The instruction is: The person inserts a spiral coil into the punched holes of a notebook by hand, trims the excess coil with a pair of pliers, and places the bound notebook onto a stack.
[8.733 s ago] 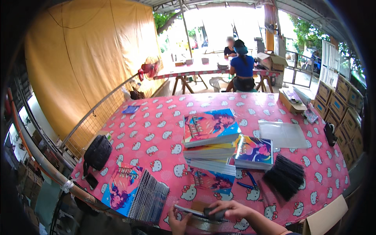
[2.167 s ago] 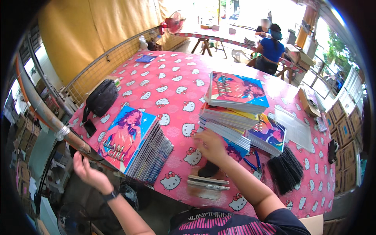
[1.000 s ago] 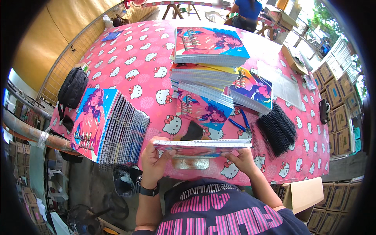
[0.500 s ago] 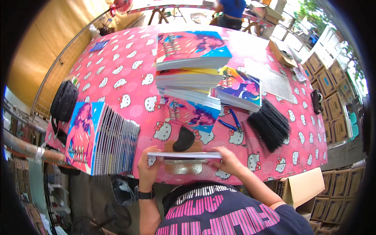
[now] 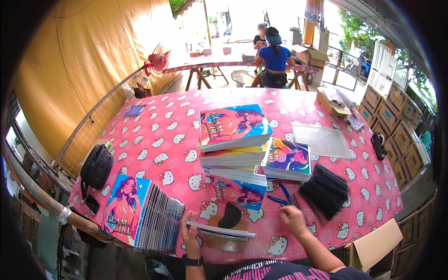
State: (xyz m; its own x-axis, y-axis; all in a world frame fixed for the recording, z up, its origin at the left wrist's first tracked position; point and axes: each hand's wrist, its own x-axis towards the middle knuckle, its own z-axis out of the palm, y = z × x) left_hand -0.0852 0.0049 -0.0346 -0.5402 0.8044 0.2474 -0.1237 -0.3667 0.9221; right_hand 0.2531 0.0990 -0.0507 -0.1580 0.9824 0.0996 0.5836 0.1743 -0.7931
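Observation:
My left hand point(image 5: 190, 235) grips one end of a thin notebook point(image 5: 221, 229), its edge toward me, above a brown block point(image 5: 219, 243) with a black curved pad point(image 5: 230, 215). My right hand point(image 5: 294, 221) is off the notebook, fingers curled in; whether anything small is between them cannot be made out. Just beyond it lie blue-handled pliers point(image 5: 282, 196). To its right is a heap of black spiral binding coils point(image 5: 325, 191). A single illustrated cover point(image 5: 238, 191) rests flat past the pad.
Stacked notebooks point(image 5: 235, 126) stand mid-table, with a smaller pile point(image 5: 287, 156) beside them. A row of bound notebooks point(image 5: 161, 219) is at left, near a black bag point(image 5: 96, 169). An open carton point(image 5: 373, 242) sits at the right front edge. Two people point(image 5: 274, 58) are at a far table.
My right hand has let go of the notebook and moved right, toward the pliers and coils. My left hand still holds the notebook, now tilted. The view has tipped up.

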